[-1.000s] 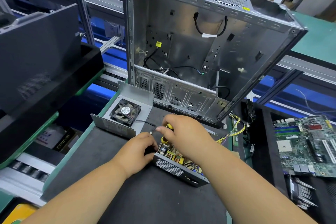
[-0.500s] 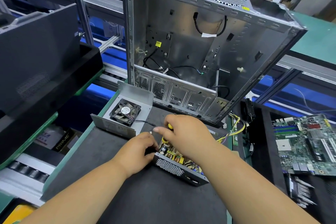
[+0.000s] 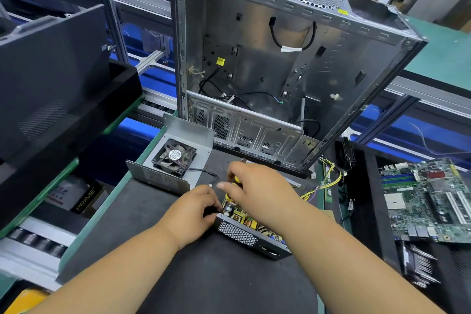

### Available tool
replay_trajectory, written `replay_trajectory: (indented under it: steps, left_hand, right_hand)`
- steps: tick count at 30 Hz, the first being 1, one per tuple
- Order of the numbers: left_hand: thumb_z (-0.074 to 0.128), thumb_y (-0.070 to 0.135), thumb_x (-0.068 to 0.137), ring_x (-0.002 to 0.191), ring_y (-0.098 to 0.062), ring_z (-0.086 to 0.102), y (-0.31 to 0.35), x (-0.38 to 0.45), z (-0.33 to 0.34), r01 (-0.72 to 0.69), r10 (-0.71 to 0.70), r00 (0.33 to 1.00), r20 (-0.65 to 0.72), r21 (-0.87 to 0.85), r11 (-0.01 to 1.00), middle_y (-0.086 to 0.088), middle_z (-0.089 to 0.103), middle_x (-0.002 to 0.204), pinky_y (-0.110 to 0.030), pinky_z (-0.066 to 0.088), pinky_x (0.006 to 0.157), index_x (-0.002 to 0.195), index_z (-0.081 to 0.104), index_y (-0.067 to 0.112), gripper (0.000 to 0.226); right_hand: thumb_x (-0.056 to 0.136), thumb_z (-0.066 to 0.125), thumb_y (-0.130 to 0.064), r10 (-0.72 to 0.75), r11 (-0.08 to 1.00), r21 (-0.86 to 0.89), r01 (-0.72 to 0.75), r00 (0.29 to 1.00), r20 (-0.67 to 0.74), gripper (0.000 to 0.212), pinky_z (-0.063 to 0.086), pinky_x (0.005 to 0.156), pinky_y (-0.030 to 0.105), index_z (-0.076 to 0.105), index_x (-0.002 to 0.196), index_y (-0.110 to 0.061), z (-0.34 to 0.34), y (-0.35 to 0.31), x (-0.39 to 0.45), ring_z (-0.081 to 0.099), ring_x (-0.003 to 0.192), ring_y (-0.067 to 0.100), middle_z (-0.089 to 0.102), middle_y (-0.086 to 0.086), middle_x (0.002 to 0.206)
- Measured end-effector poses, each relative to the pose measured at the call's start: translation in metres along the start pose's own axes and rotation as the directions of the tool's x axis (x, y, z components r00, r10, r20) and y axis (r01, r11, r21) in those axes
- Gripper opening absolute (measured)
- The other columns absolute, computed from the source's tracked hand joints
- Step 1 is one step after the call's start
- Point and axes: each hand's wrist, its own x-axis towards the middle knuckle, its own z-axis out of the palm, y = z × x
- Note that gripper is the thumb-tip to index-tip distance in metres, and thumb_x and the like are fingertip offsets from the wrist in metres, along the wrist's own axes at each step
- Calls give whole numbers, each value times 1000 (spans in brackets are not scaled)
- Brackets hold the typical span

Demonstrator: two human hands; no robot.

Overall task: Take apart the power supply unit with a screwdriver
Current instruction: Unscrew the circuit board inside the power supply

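Hands meet over the power supply [image 3: 251,233], which sits opened near the middle of the dark table [image 3: 209,283], its circuit board showing. Right hand [image 3: 257,190] curls around the yellow-handled screwdriver [image 3: 237,179], held upright, tip down into the unit's far end. Left hand [image 3: 195,210] pinches the unit's near-left corner, fingers curled against the mesh wall. Toward the table's far left edge lies the removed cover with its fan [image 3: 174,157]; behind stands an empty computer case [image 3: 280,71].
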Motion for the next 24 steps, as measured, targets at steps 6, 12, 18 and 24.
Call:
replay_trajectory:
  steps: [6,12,18,24]
  left_hand:
    - [74,4,76,92,-8,59,2,1,0,8,-8,1000,-5,13,1000,9,61,99,-21,47,87,89,75,13,16]
    - [74,4,76,92,-9,60,2,1,0,-3,3,1000,-4,18,1000,9,61,98,-25,49,87,88,75,13,15]
    - [75,6,76,91,-10,60,2,1,1,-24,25,1000,-14,47,999,7,61,98,-21,47,85,86,73,12,12]
    - [77,7,76,87,-8,60,1,3,2,-23,24,1000,-18,45,999,11,60,95,-21,48,82,84,74,13,11]
  right_hand:
    - [93,56,-25,-10,994,111,8,1000,17,22,43,74,35,50,113,-18,-2,-2,-2,52,91,22,58,2,102]
    - [89,55,-15,-36,992,117,37,999,-11,17,35,76,30,55,106,-15,-6,0,-7,44,96,17,54,1,103]
    - [87,56,-17,-15,989,143,21,999,-45,13,41,78,32,55,100,-18,-8,1,-10,46,93,15,54,-5,99]
    - [86,56,-18,1,987,162,11,997,-73,12,39,74,30,54,98,-20,-13,4,-15,46,90,15,54,-6,96]
